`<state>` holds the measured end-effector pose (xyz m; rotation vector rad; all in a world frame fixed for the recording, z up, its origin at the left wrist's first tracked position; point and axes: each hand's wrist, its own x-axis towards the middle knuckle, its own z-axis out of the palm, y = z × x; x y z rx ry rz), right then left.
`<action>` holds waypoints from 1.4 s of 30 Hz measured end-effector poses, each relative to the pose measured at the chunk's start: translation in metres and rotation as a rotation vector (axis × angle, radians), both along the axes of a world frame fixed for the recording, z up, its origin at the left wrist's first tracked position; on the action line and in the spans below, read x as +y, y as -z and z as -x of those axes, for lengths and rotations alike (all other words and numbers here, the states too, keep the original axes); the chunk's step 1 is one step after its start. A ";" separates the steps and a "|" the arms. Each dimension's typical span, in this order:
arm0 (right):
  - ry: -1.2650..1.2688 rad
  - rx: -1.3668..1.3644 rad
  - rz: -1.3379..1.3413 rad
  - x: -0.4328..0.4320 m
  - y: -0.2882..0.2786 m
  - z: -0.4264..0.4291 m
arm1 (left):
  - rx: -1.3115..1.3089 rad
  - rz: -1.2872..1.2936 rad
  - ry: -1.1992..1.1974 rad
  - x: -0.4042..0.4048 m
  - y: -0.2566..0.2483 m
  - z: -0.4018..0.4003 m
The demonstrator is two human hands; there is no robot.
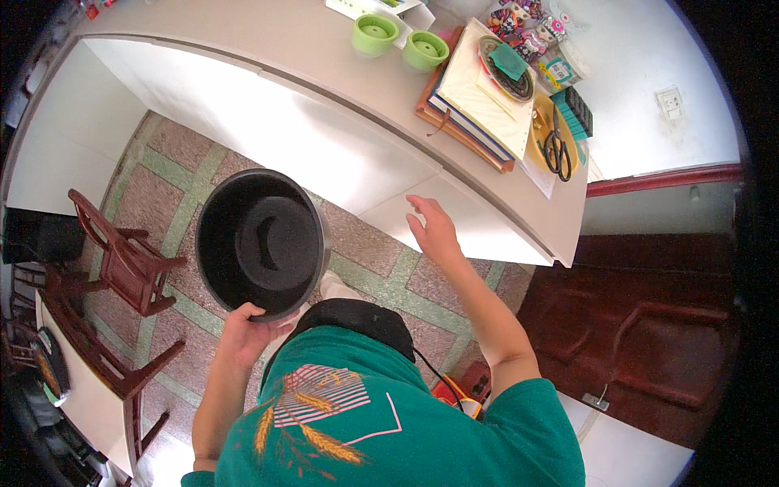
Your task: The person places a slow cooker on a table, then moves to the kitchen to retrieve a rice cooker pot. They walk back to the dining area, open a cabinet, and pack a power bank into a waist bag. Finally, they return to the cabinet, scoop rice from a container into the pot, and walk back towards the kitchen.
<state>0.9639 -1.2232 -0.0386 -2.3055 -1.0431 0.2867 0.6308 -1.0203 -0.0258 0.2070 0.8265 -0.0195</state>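
Note:
My left hand (pixel 246 338) grips the near rim of a round black plastic bucket (pixel 263 243), its thumb over the edge. The bucket is tilted so that its dark inside faces me; I see nothing in it. It hangs in front of my legs, above the tiled floor. To the right, my right hand (pixel 435 230) is raised with its fingers apart and holds nothing. It hovers before the white front of a long counter (pixel 487 152), apart from it and from the bucket.
Two green pots (pixel 373 36), stacked books (pixel 475 103), a yellow bowl (pixel 566 146) and black-handled scissors (pixel 555 149) rest on the counter. A small wooden chair (pixel 125 255) and a table (pixel 85 389) stand at left. A dark red wooden door (pixel 639 329) is at right.

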 end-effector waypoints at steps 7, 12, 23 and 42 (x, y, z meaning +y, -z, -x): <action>0.090 -0.446 0.036 0.016 -0.003 -0.005 | 0.099 -0.171 -0.007 0.003 -0.002 0.022; 0.170 -0.476 0.209 0.023 0.008 -0.026 | 0.129 -0.249 -0.035 0.012 -0.002 0.042; 0.260 -0.503 0.358 0.056 -0.008 -0.016 | -0.068 -0.452 0.057 0.089 -0.071 -0.003; -0.391 0.764 0.016 0.278 0.015 0.217 | 0.021 -0.761 0.074 0.195 -0.149 -0.247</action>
